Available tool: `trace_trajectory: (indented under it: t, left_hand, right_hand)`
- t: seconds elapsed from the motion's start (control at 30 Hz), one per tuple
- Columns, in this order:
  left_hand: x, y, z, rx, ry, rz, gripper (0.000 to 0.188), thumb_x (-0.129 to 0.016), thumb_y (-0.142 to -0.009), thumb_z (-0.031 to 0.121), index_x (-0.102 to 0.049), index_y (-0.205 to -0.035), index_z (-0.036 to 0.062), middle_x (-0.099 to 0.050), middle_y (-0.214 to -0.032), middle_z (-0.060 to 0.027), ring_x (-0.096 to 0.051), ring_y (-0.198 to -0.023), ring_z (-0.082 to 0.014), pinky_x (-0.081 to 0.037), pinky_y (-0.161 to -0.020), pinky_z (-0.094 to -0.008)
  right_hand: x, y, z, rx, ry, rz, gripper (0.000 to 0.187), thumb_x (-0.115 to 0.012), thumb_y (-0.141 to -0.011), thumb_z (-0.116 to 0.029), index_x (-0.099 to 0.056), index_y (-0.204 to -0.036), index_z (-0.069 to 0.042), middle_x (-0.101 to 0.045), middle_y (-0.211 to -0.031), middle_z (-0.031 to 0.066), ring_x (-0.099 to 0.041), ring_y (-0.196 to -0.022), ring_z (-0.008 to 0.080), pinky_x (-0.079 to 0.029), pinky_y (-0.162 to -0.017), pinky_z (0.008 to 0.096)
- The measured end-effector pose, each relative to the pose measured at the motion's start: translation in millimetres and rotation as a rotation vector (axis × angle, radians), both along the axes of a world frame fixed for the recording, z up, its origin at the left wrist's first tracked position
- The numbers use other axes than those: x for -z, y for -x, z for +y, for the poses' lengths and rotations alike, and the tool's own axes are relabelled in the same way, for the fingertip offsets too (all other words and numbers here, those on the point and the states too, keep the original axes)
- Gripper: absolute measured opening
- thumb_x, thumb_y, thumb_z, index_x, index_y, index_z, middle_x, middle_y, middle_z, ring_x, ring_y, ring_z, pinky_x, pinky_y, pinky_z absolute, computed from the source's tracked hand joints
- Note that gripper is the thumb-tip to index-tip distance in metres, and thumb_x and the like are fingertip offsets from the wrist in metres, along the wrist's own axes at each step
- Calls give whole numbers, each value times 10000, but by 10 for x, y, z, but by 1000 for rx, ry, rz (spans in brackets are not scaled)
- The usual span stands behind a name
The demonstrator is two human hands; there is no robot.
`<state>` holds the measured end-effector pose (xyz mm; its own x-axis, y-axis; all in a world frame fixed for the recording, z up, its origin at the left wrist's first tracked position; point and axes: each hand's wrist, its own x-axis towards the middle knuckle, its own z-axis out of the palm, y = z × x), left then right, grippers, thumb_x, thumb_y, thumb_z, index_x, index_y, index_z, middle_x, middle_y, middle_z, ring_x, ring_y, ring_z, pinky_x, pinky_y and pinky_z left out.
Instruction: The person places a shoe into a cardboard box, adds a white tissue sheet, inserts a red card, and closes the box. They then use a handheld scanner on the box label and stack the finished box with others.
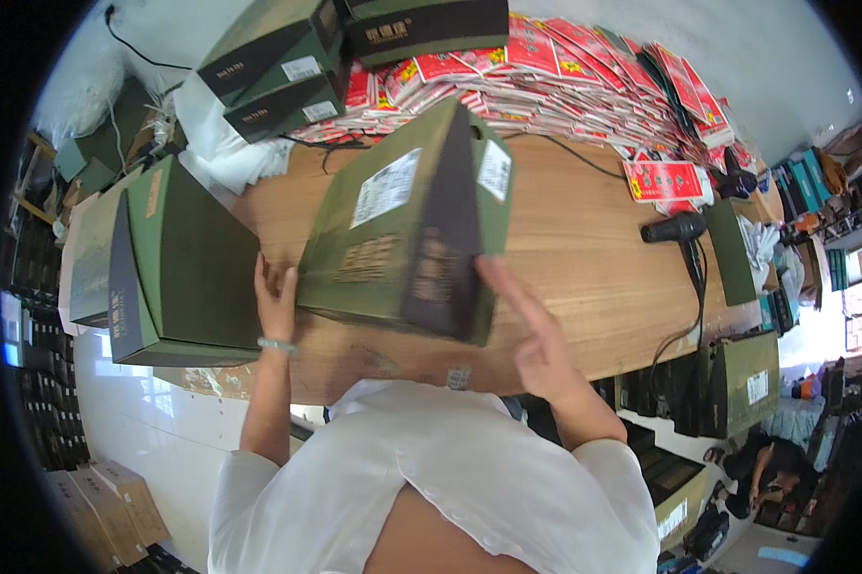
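A dark green cardboard shoe box [354, 244] with white labels and a dark end panel sits in front of me, turned at an angle and slightly blurred. My right hand [544, 349] is at its right side, index finger stretched out against the dark panel. At the box's lower left corner is my left hand [276, 311], fingers apart and a pale bracelet on the wrist. That hand lies between this box and a second green box [201, 263] on the left, its fingers close to both. Whether the left fingers press on either box I cannot tell.
Several green boxes [426, 33] are stacked at the back. Beside them spreads a heap of red printed cards [545, 81] on the wooden table [584, 220]. A black corded device [675, 228] lies at the right. An open box [675, 493] stands below; a person [775, 469] is at far right.
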<state>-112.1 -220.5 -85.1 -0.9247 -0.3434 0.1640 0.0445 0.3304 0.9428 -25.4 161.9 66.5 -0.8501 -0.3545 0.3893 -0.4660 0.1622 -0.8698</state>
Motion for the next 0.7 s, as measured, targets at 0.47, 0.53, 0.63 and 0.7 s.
trace_trajectory:
  t: [0.47,0.53,0.63,0.7]
  left_hand:
    - [-1320,-379,548,71,577,379,1378,-901,-510,297,1,-1512,15,-120,-1530,-227,-199,-1421,-351,-179,-1179,-432]
    - [-1323,-338,481,84,589,445,1283,-849,-591,323,-9,-1521,45,-182,-1511,-247,-249,-1397,-370,-203,-1164,-468]
    - [-1341,-147,407,183,558,512,1240,-808,-640,381,-3,-1522,46,-249,-1484,-257,-335,-1346,-380,-252,-1134,-481]
    - [-1362,-183,288,214,582,472,1248,-796,-639,422,1,-1521,44,-270,-1473,-258,-342,-1343,-375,-261,-1129,-478]
  right_hand:
    - [-132,743,-218,-55,-32,45,719,-483,-977,-495,-277,-1507,-55,-290,-1555,171,-272,-1441,321,-243,-1158,417]
    - [134,913,422,446,-124,-72,688,-507,-971,-486,-327,-1483,-63,-368,-1511,178,-336,-1409,311,-289,-1137,409]
    - [1472,1157,2489,1125,-583,-41,300,-579,-873,-177,-665,-1099,2,-647,-1121,227,-566,-1113,361,-417,-972,463]
    - [1589,911,3402,1664,-518,-59,291,-573,-880,-210,-665,-1048,9,-659,-1061,241,-614,-1035,366,-479,-873,464]
